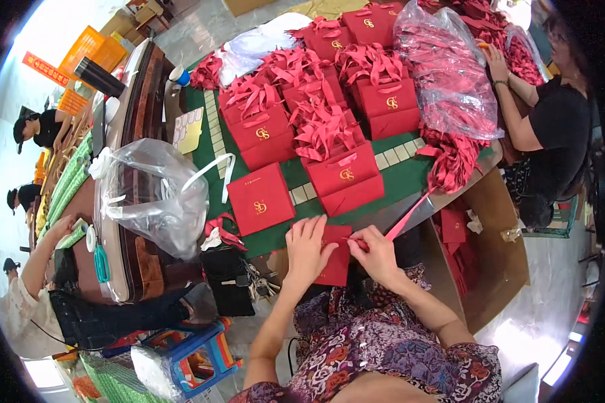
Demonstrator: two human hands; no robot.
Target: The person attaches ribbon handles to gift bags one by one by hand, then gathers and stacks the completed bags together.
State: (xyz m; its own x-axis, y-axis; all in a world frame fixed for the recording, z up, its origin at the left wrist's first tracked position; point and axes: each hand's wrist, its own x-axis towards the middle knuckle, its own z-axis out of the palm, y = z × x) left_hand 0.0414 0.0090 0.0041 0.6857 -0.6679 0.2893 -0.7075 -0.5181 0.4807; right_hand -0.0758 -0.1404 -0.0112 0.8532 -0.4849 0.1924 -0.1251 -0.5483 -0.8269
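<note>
A flat dark-red paper bag point(332, 258) lies before me at the near table edge. My left hand point(306, 247) rests on its left side with fingers stretched out flat and the thumb across its face. At the bag's upper right, my right hand point(375, 252) is closed in a pinch on a pink-red ribbon point(408, 216). From those fingers the ribbon runs up to a ribbon bundle point(454, 161) at the table's right. Just beyond my left hand lies a red box-shaped bag point(261, 199). A standing red bag with ribbon handles point(346, 180) is farther right.
More red bags point(255, 127) stand across the green table top point(403, 142). Clear plastic holds ribbons point(450, 74) beside a person point(558, 121) on the right. A cardboard box point(494, 248) with red bags stands right of me; keys point(261, 285) lie on black cloth at left.
</note>
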